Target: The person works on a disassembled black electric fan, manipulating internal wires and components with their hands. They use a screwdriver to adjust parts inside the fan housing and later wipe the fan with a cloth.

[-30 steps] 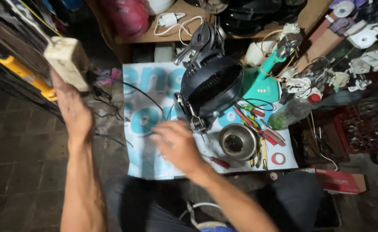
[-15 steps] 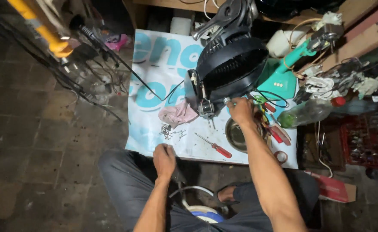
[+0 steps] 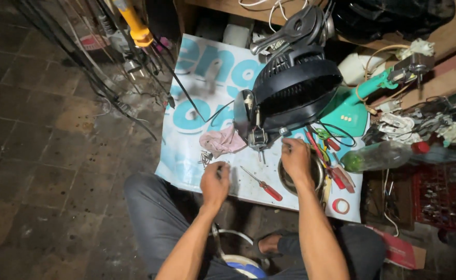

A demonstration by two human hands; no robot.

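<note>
1. The floor (image 3: 46,155) is dark, worn tile, matte and uneven.
2. A glossy white banner (image 3: 186,155) with big teal letters lies flat as a work mat, its lower edge just before the person's knees.
3. The fan (image 3: 295,88), black ribbed plastic and rounded, lies tilted on the mat's upper right; its bare metal motor end faces the hands.
4. A teal plastic base (image 3: 350,111) sits just right of the fan, and a clear green bottle (image 3: 378,155) lies on its side beyond.
5. A round steel bowl (image 3: 316,179) sits under the right hand.
6. The right hand (image 3: 295,158) hovers over the bowl, just below the motor, fingers curled; what it pinches, if anything, is too small to tell.
7. The left hand (image 3: 215,181) rests on the mat with fingers loosely bent, seemingly empty. Half a second ago it was lower, by the knee.
8. A crumpled pink rag (image 3: 223,141) lies left of the motor.
9. A red-handled screwdriver (image 3: 263,184) lies between the hands.
10. Small dark screws (image 3: 205,158) cluster beside the left hand.
</note>
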